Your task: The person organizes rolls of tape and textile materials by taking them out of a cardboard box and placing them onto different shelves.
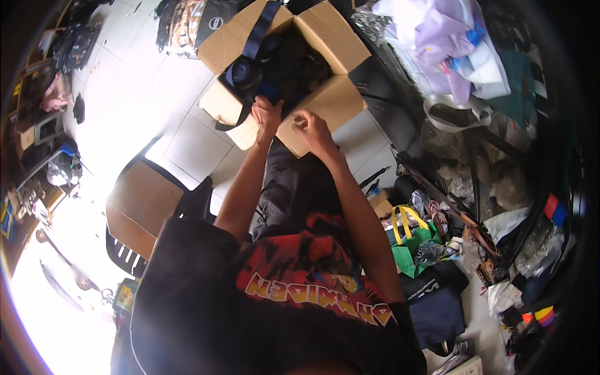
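Note:
An open cardboard box [342, 100] stands in front of me with its flaps folded out. Inside lie dark things I cannot make out and a roll of dark navy webbing [242, 73]. A length of navy strap [260, 30] runs over the far flap. My left hand [267, 115] is at the box's near side, its fingers closed at dark blue strap material; the fingertips are partly hidden. Over the near flap, my right hand [314, 132] has its fingers curled together. Whatever it may hold is too small to tell.
To the left is a black chair [119, 250] with a cardboard sheet [145, 199] on it. A green bag with yellow handles [414, 240] and a navy bag [435, 306] lie at the right. Lilac and white cloth or plastic [431, 37] is piled at the far right.

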